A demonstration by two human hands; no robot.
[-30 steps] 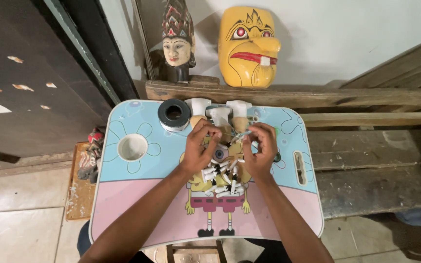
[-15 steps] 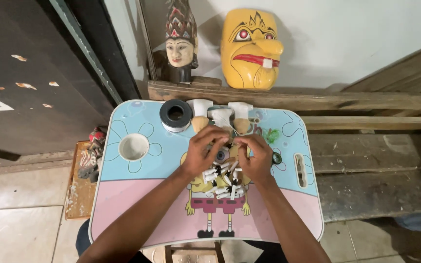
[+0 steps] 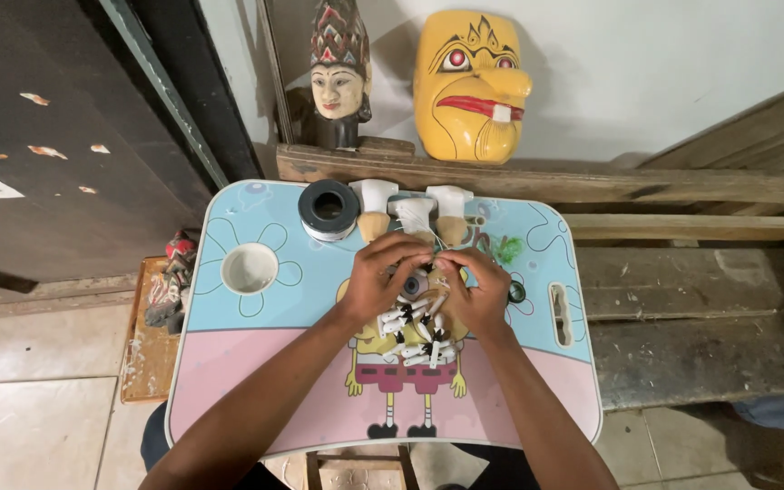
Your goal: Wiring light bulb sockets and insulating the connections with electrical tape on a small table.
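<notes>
Your left hand [image 3: 381, 277] and right hand [image 3: 475, 289] meet fingertip to fingertip over a heap of small white-and-black pieces [image 3: 413, 334] mid-table on the cartoon lap table [image 3: 256, 363]; fingers pinch narrowly, contents unclear; a black tape roll [image 3: 328, 207] sits behind.
</notes>
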